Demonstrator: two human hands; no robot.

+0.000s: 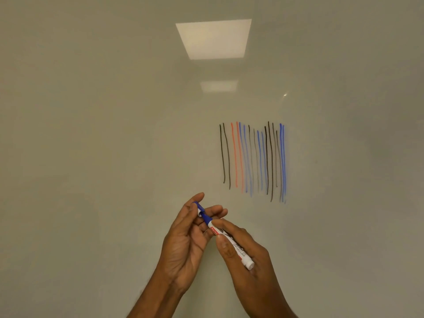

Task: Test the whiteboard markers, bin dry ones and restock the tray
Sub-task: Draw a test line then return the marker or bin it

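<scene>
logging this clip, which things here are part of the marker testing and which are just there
Part of the job:
- marker, held by the right hand
- cap at the marker's tip, pinched by the left hand
- lines in black, red and blue
- whiteboard

Just there:
- light reflections on the whiteboard

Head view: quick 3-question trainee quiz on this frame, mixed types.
1. True or false: the right hand holds the marker.
2. Which colour is missing from the lines on the whiteboard? A black, B green, C red.
3. Fill in: the left hand pinches the blue ___.
Key: 1 true; 2 B; 3 cap.
</scene>
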